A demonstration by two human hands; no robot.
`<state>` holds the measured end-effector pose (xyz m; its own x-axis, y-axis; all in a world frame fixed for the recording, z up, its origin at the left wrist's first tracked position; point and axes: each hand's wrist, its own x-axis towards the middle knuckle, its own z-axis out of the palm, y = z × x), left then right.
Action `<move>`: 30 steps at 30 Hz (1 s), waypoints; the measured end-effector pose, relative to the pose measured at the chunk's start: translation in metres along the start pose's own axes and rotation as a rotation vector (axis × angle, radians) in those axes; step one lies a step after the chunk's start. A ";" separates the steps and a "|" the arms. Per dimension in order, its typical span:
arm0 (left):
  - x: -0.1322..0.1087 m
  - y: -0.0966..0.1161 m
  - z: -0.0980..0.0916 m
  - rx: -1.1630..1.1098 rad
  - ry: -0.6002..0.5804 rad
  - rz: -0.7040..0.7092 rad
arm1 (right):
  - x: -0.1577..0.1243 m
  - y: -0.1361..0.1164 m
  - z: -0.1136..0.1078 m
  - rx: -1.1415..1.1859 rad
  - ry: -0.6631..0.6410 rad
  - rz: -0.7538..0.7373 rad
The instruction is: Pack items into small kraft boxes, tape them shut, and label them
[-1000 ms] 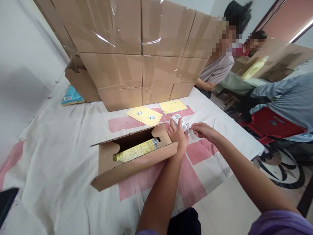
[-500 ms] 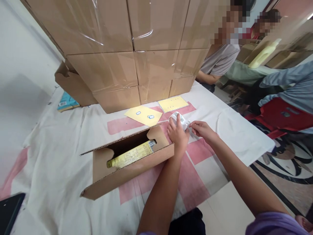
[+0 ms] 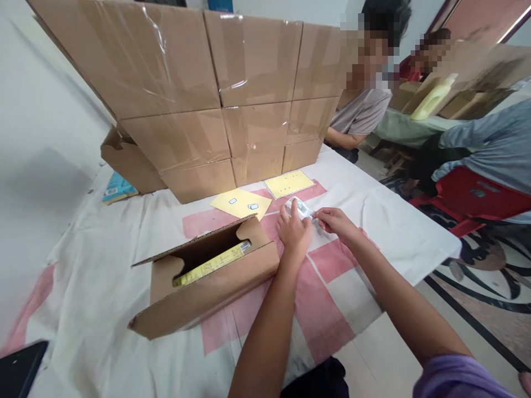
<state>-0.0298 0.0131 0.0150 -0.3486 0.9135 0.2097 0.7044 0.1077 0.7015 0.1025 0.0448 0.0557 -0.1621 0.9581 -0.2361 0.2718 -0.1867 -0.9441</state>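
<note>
White cloth with pink patches (image 3: 415, 221) over the bench. On it, near the front edge, a small white roll (image 3: 304, 209), partly hidden by fingers. Left hand (image 3: 295, 230) laid across it, fingers spread, thumb to the right, holding it down. Right hand (image 3: 334, 221) closed to a pinch at the roll's right end; what exactly sits between the fingertips is too small to tell. Left of the hands, a long cardboard box (image 3: 207, 301), top uncovered, yellow pack (image 3: 212, 265) lying inside. Behind box and hands, two yellow cards: one with small blue-outlined shapes (image 3: 243, 204), one dotted (image 3: 289, 184). Brown cardboard wall (image 3: 259, 128) beyond, blue packet (image 3: 118, 188) by its left end. Another person (image 3: 362, 115) seated past its right end.
</note>
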 end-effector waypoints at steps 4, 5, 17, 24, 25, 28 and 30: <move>0.009 0.004 -0.004 -0.026 0.043 -0.048 | 0.004 0.000 0.002 -0.002 0.002 -0.016; 0.013 0.006 -0.005 -0.034 0.051 -0.064 | 0.005 0.000 0.002 -0.002 0.007 -0.020; 0.030 0.015 -0.004 -0.131 0.040 -0.115 | 0.001 -0.003 -0.003 -0.073 0.013 -0.006; 0.028 0.010 -0.003 -0.153 0.053 -0.043 | -0.001 0.004 -0.001 -0.009 -0.004 -0.005; 0.028 0.009 -0.003 -0.157 0.055 -0.036 | -0.001 0.006 -0.001 0.008 -0.010 -0.007; 0.029 0.007 -0.002 -0.166 0.058 -0.025 | 0.000 0.011 0.002 0.064 -0.026 -0.010; 0.029 0.006 -0.001 -0.168 0.057 -0.021 | 0.001 0.016 0.003 0.103 -0.026 -0.007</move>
<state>-0.0361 0.0400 0.0263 -0.3998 0.8875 0.2292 0.5851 0.0546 0.8091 0.1041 0.0418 0.0395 -0.1892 0.9537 -0.2338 0.1722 -0.2022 -0.9641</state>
